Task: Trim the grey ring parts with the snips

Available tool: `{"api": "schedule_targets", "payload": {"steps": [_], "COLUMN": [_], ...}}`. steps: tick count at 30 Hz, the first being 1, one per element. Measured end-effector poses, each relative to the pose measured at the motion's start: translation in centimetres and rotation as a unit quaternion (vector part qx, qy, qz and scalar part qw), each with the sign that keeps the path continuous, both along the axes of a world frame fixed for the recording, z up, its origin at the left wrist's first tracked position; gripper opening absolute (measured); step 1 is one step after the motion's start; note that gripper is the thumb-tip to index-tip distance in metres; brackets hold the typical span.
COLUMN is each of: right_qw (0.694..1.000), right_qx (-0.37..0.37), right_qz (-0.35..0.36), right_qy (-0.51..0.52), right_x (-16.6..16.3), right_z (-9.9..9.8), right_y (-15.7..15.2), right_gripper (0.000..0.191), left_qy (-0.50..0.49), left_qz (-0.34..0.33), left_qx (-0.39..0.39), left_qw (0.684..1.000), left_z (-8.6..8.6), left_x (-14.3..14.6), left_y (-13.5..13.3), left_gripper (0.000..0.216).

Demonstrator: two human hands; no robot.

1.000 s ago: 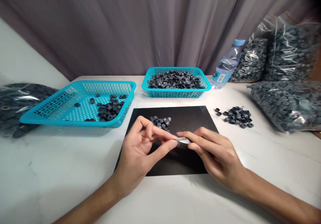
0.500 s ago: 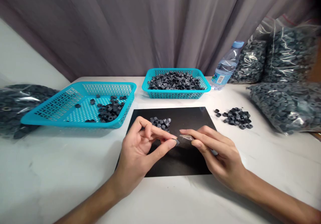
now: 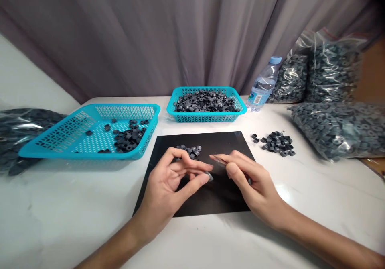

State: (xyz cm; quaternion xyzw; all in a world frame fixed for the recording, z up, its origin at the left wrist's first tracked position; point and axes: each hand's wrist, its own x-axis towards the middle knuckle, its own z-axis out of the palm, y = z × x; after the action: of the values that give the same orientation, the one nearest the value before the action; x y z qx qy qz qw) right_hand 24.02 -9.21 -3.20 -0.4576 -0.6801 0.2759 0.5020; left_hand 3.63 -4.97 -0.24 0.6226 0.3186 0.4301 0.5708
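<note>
My left hand (image 3: 168, 186) pinches a small dark grey ring-like piece (image 3: 209, 176) between thumb and fingertips. Facing it, my right hand (image 3: 254, 182) is closed on a thin, shiny, flat tool (image 3: 219, 160); most of it is hidden by the fingers, and its kind is unclear. A short gap separates the tool's tip from the grey piece. Both hands are over a black mat (image 3: 207, 202). Beyond my left fingers, a small heap of similar grey pieces (image 3: 194, 152) lies on the mat, partly covered by that hand.
A turquoise basket (image 3: 87, 155) with scattered pieces is at left, and a fuller turquoise basket (image 3: 207, 114) at the back. Loose pieces (image 3: 277, 142) lie right of the mat. A water bottle (image 3: 263, 86) and filled clear bags (image 3: 337, 128) stand farther right; another bag (image 3: 27, 126) is far left.
The view has shifted slightly. My left fingers have altered their hold on the grey piece, with the index finger lifted off a little. My right thumb has moved up along the tool.
</note>
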Motion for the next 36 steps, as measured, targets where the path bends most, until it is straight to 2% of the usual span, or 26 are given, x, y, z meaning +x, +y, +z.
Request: {"api": "schedule_targets", "payload": {"steps": [5, 7, 11, 13, 23, 29, 36], "right_qw": [0.977, 0.967, 0.959, 0.959, 0.961, 0.945, 0.946], "right_qx": [-0.169, -0.200, -0.207, -0.209, -0.192, -0.199, -0.205], "right_qz": [0.049, 0.033, -0.037, -0.042, 0.043, 0.132, 0.117], "right_qy": [0.122, 0.157, 0.188, 0.187, 0.197, 0.222, 0.221], "right_x": [-0.5, -0.3, 0.3, 0.4, 0.3, 0.2, 0.2], "right_z": [0.1, -0.1, -0.2, -0.1, 0.5, 0.2, 0.0], "right_y": [0.8, 1.4, 2.2, 2.2, 1.1, 0.7, 0.9], "right_gripper": [0.032, 0.032, 0.037, 0.037, 0.033, 0.021, 0.020], "left_qy": [0.020, 0.036, 0.045, 0.038, 0.012, 0.014, 0.046], "left_qz": [-0.024, -0.020, -0.014, -0.010, -0.001, 0.010, -0.005], "left_qx": [-0.023, -0.022, -0.007, -0.004, -0.030, -0.035, -0.048], "left_qw": [0.999, 0.999, 0.999, 0.999, 0.999, 0.999, 0.998], "left_z": [-0.7, -0.9, -1.1, -1.0, -0.6, -0.4, -0.2], "left_x": [0.4, 0.5, 0.4, 0.3, 0.3, 0.5, 0.3], "left_y": [-0.4, -0.4, -0.2, 0.0, 0.0, 0.0, -0.1], "left_gripper": [0.029, 0.029, 0.028, 0.027, 0.021, 0.015, 0.013]}}
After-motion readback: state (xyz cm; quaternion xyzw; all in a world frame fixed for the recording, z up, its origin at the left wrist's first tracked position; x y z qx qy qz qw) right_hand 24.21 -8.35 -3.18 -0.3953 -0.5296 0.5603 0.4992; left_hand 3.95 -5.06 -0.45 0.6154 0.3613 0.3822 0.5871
